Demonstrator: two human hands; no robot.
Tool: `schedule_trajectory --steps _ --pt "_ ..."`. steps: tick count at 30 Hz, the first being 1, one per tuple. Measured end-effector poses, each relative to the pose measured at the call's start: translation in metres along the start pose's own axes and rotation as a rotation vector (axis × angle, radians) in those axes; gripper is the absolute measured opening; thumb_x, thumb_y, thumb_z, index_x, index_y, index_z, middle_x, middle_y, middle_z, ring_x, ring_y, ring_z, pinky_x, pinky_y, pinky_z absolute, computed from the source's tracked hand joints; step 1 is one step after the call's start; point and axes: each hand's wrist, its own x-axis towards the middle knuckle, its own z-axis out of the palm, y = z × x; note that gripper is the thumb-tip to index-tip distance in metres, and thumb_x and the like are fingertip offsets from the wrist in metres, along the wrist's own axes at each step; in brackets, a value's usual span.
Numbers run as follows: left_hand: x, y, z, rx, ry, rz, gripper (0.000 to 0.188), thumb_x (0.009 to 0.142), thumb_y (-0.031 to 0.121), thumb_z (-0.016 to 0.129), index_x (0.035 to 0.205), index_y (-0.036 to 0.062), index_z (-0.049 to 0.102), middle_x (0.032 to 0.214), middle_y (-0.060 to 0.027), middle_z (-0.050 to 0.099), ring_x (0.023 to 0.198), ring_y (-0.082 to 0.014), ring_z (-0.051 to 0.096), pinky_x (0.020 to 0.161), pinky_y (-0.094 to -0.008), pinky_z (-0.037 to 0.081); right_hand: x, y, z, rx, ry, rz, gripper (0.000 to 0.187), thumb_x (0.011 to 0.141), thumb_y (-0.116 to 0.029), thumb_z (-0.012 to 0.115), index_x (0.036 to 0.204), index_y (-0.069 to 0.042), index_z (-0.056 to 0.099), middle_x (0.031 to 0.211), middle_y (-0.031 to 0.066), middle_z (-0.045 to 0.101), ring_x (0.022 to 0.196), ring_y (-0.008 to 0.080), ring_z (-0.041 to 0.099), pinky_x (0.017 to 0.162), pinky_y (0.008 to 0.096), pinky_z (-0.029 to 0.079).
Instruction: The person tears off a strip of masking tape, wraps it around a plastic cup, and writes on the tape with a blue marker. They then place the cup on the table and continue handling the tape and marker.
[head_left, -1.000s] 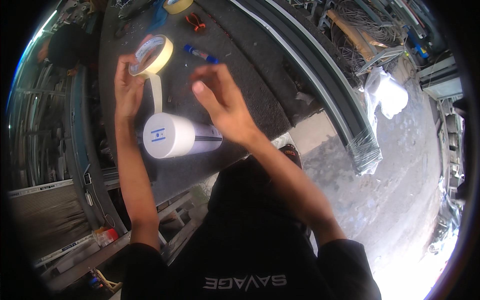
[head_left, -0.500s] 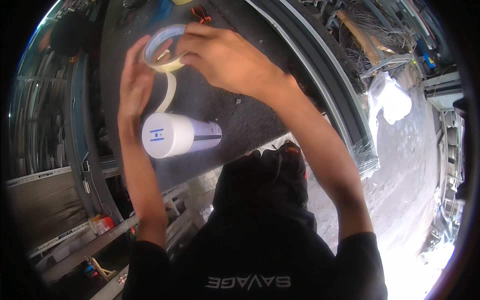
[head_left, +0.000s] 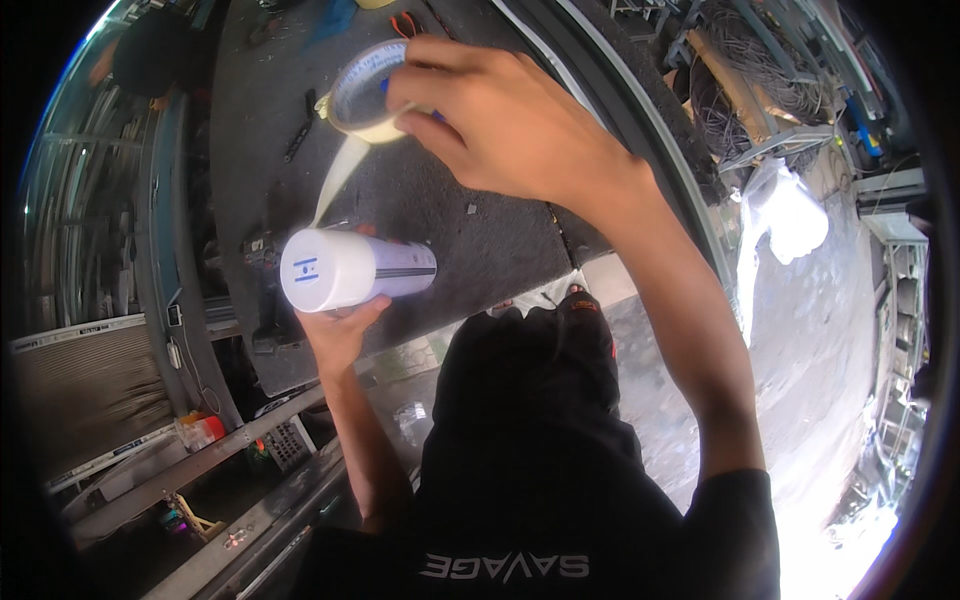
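My left hand [head_left: 342, 335] is wrapped round a white cylindrical bottle [head_left: 335, 270] from below, its thumb on the near side and fingertips showing over the far side. The bottle's wide cap carries blue marks and points left. I cannot tell whether its far end touches the dark bench. Above and beyond it, my right hand [head_left: 490, 110] pinches the near right edge of a roll of pale masking tape [head_left: 372, 130], fingers reaching into its ring. An unrolled strip of tape [head_left: 342, 175] stretches from the roll down to the bottle's cap end.
The dark workbench top [head_left: 500, 240] lies under both hands. On it are a black slim tool [head_left: 298, 130] and an orange-handled tool [head_left: 403, 24]. Long metal profiles [head_left: 640, 130] run along its right side. Coiled cables [head_left: 780, 85] and a white plastic-wrapped bundle [head_left: 795, 210] are farther right.
My left hand has left the tape roll and come down onto the bottle, now gripping it. My right hand has carried the roll slightly right, and the strip is pulled straighter.
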Motion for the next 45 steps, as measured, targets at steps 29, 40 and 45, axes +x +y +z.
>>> schedule_trajectory --steps 29,40,45 --pt "-0.039 0.006 -0.017 -0.203 0.260 -0.020 0.092 0.087 0.040 0.085 0.151 -0.0104 0.042 0.139 -0.0186 0.060 0.126 -0.0285 0.062 0.107 -0.0412 0.048 0.001 -0.095 -0.073 0.094 0.064 -0.121 0.025 0.068 -0.027 0.080 0.072 -0.005 0.069 0.083 0.0048 0.061 0.076 0.0215 0.069 0.075 0.0395 0.056" --pt "-0.017 0.006 -0.008 0.043 0.289 -0.089 0.060 0.093 0.023 0.081 0.138 -0.0087 0.058 0.127 -0.0142 0.069 0.113 -0.0194 0.066 0.101 -0.0340 0.050 0.002 -0.108 -0.063 0.065 0.112 -0.159 0.020 0.068 -0.015 0.080 0.074 -0.007 0.063 0.087 0.0032 0.059 0.062 0.0122 0.057 0.057 0.0330 0.044" --pt "-0.007 0.022 0.006 0.216 0.121 -0.017 0.060 0.096 0.020 0.079 0.143 -0.0068 0.054 0.132 -0.0154 0.066 0.116 -0.0218 0.065 0.103 -0.0362 0.050 -0.001 -0.125 -0.058 0.055 0.102 -0.171 0.020 0.070 -0.014 0.082 0.075 -0.007 0.064 0.087 0.0010 0.058 0.062 0.0092 0.055 0.055 0.0313 0.042"
